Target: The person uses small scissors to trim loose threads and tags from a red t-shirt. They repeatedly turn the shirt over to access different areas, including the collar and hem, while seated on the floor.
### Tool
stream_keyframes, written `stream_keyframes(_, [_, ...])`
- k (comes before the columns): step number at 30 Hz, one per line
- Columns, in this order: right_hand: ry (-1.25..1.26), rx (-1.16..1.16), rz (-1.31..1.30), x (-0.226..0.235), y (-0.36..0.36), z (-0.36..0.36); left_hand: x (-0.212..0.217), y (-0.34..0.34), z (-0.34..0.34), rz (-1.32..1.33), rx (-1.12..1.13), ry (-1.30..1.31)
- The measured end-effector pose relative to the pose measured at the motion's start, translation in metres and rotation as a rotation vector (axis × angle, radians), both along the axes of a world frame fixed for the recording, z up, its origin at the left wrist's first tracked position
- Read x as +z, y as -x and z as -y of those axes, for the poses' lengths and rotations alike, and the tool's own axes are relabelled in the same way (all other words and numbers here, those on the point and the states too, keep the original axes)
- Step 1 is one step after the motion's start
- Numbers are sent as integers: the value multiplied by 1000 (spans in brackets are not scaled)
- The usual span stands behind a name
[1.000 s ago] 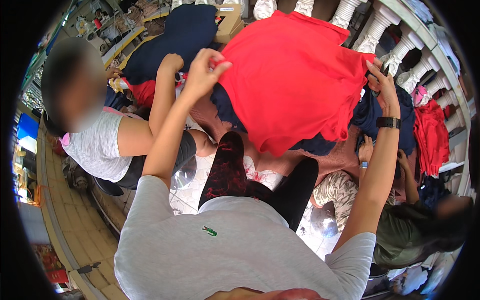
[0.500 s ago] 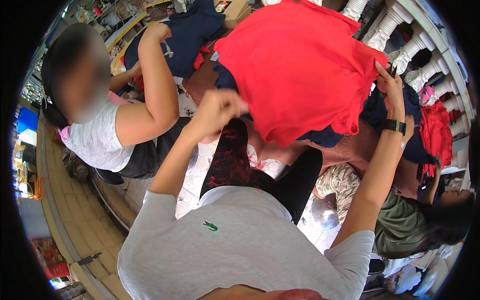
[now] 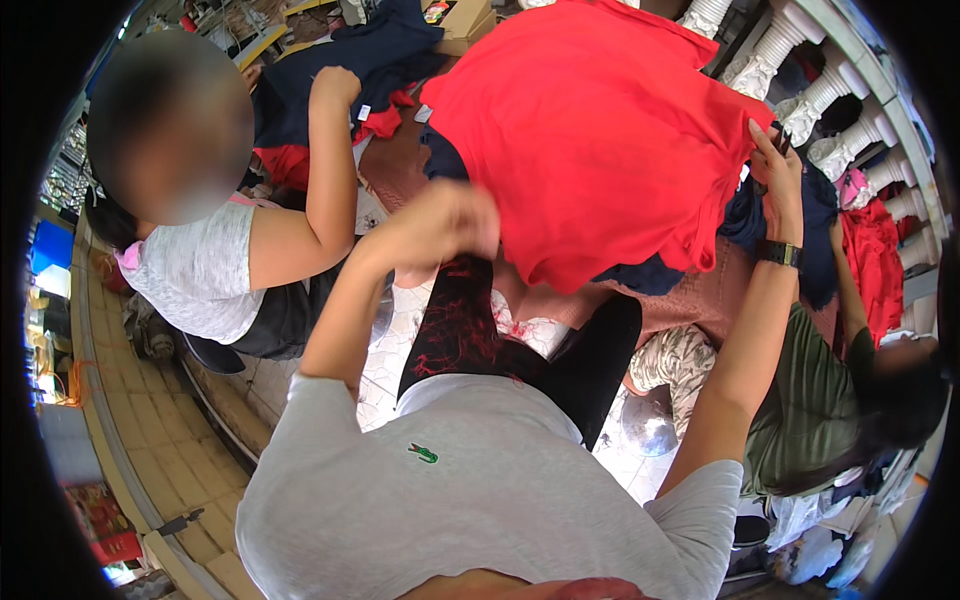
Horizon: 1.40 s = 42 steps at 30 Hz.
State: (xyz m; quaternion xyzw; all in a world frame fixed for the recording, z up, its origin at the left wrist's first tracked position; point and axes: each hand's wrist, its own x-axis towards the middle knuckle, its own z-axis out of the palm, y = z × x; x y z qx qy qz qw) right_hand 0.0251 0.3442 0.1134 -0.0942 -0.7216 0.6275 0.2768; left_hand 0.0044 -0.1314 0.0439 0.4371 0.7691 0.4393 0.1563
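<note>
The left hand point(image 3: 440, 225) is a blur just beside the lower left edge of the red garment point(image 3: 600, 130); its fingers look curled, but I cannot tell whether the tips meet or touch the fabric. The right hand point(image 3: 778, 175), a dark watch point(image 3: 779, 252) at its wrist, has its fingertips clamped on the garment's right edge. A dark, pointed tool point(image 3: 783, 143) juts from that same hand, most of it hidden by the fingers.

The red garment lies spread beyond the knees of the black trousers point(image 3: 455, 320), over navy cloth point(image 3: 645, 277) that shows only along its edges. Below hangs a brownish-pink cloth point(image 3: 690, 305); whatever supports it is covered.

To the left sits a co-worker point(image 3: 200, 265), face blurred, beside another navy garment point(image 3: 330, 80). The co-worker at right point(image 3: 800, 410) is partly hidden by the right forearm. Farther off, the cardboard box point(image 3: 467, 22) is cut by the upper rim, near white balusters point(image 3: 755, 68).
</note>
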Motion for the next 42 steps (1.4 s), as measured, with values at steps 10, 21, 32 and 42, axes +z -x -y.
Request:
stream_keyframes(10, [-50, -63, -129, 17, 4, 6, -3, 108, 28, -295, 700, -5])
stream_keyframes(21, [-77, 353, -350, 148, -9, 12, 166, 136, 65, 359, 259, -968])
stream_keyframes(32, [-425, 178, -190, 144, -21, 52, 286, 119, 96, -34, 435, -1036])
stream_keyframes(42, [-313, 220, -386, 169, -32, 23, 302, 93, 108, -80, 347, -788])
